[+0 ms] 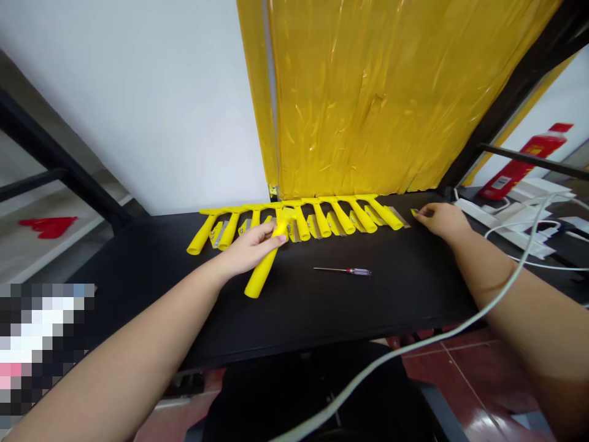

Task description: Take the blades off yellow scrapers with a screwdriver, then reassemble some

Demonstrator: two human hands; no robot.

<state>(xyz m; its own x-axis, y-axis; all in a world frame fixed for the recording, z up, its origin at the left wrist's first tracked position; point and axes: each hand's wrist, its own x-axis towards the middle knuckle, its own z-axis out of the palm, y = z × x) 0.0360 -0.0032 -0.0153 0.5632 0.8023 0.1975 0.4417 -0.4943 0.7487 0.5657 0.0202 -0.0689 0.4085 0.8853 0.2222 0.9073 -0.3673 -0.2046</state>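
Observation:
My left hand (255,247) is closed around a yellow plastic scraper (263,274), its hollow round handle slanting down toward me. The head of that scraper overlaps the row behind it, so part of it is hidden. Several similar yellow scrapers (339,216) with metal blades lie side by side along the back of the black table (294,313). At the right end of the row, my right hand (439,220) pinches a small yellow piece (415,212), mostly covered by the fingers. A screwdriver (352,271) with a clear purplish handle lies in front of the row.
A white cable (381,368) loops across the near right side, in front of my right forearm. Red bottle (524,161), white boxes and cords stand at the right. Behind the table rise a white panel (151,110) and yellow film (391,98). Black frame posts flank both sides.

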